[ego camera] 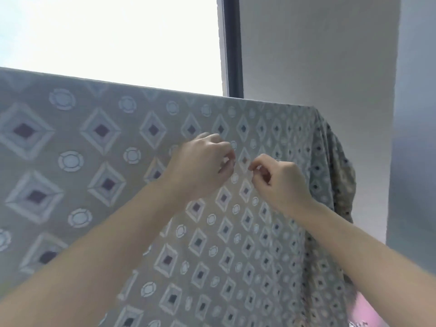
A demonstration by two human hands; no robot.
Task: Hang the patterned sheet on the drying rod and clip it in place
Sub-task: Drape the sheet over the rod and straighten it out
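Note:
The patterned sheet (77, 142), grey with white diamonds and circles, hangs draped over a drying rod that is hidden under its top fold. The fold runs from the upper left down to the right corner, where the cloth bunches and droops. My left hand (200, 164) and my right hand (280, 180) are raised close together in front of the sheet's middle, below the fold. The fingers of both hands are curled and pinch the fabric between them. No clip is visible.
A bright window (106, 36) fills the upper left behind the sheet, with a dark frame post (233, 46) beside it. A white wall (318, 50) stands to the right. Something pink (363, 310) shows at the bottom right.

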